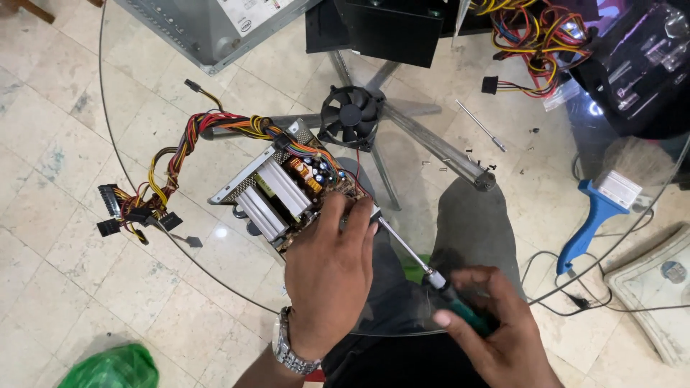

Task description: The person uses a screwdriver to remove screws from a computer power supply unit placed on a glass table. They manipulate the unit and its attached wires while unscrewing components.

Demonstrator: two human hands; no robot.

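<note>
An opened power supply unit lies on a round glass table, its circuit board and silver heat sinks showing. My left hand, with a metal wristwatch, rests on the unit's near corner and holds it steady. My right hand grips the green handle of a screwdriver; the shaft runs up and left, and its tip meets the unit just beside my left fingers. A bundle of coloured wires with black connectors trails off the unit to the left.
A black fan lies behind the unit. A loose metal rod and small screws sit on the glass at right. A blue-handled brush, a second wire bundle and a grey computer case ring the table.
</note>
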